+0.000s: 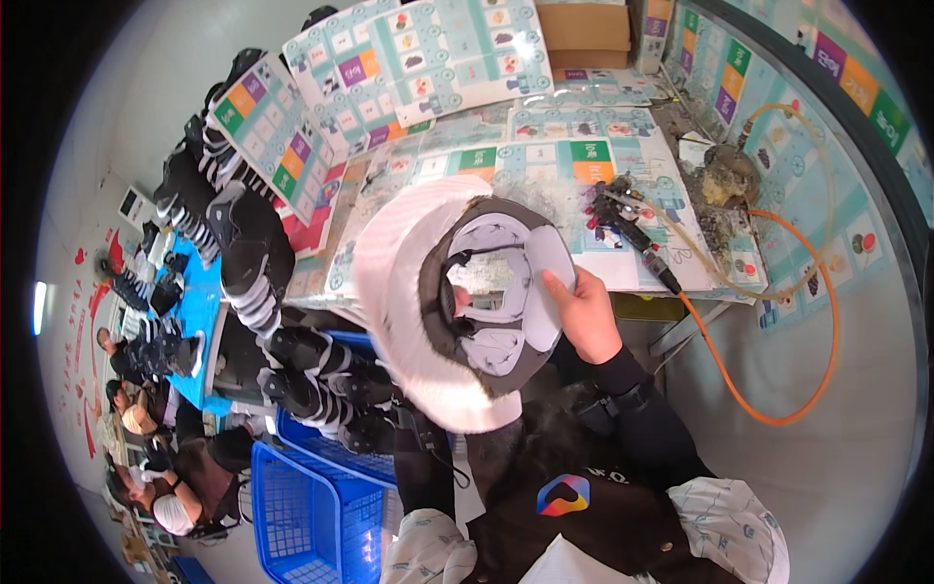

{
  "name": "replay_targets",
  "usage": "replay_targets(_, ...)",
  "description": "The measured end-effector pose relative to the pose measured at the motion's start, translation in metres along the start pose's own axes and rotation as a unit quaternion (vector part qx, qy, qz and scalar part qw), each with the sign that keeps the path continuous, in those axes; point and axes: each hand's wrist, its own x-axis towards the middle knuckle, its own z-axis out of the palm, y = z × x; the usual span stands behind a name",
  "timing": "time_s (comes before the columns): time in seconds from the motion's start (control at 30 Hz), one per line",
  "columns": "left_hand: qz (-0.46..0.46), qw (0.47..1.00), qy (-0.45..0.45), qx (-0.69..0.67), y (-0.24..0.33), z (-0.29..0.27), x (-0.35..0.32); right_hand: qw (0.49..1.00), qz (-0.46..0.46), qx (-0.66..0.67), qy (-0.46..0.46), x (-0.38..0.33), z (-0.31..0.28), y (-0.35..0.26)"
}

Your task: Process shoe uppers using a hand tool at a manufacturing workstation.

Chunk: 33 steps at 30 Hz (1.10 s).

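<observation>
A white helmet (387,282) with a dark inner rim and pale grey padding is held up in front of me, its inside turned toward me. My right hand (590,316) is closed on its right edge, thumb pressing on a smooth grey pad (550,277). Behind the helmet my left hand (461,296) is mostly hidden; a bit of its fingers shows through the gap in the lining. On the worktable to the right of the helmet lies a spray gun (628,224) joined to an orange hose (790,417).
Printed cardboard sheets (428,73) stand along the back of the worktable (574,209). A crusted pot (730,177) sits at the right. To the left are stacks of black-and-white pieces (255,277) and blue crates (297,506). Several people (175,477) sit farther left.
</observation>
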Motion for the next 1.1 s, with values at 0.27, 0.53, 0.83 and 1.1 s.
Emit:
replay_targets(0.27, -0.017, 0.995, 0.050, 0.081, 0.008, -0.013, 0.065, 0.951, 0.258, 0.138, -0.099, -0.023, 0.039, -0.020)
replay_targets(0.53, 0.011, 0.986, -0.064, 0.154, -0.015, 0.009, 0.148, 0.948, 0.289, 0.094, -0.098, 0.021, 0.061, 0.004)
replay_targets(0.83, -0.055, 0.968, -0.085, 0.229, -0.065, -0.005, 0.229, 0.771, -0.143, -0.615, 0.087, 0.079, -0.059, -0.037)
replay_targets(1.1, -0.066, 0.961, -0.110, 0.244, -0.063, 0.006, 0.232, 0.674, -0.070, -0.734, -0.028, 0.144, -0.116, -0.011)
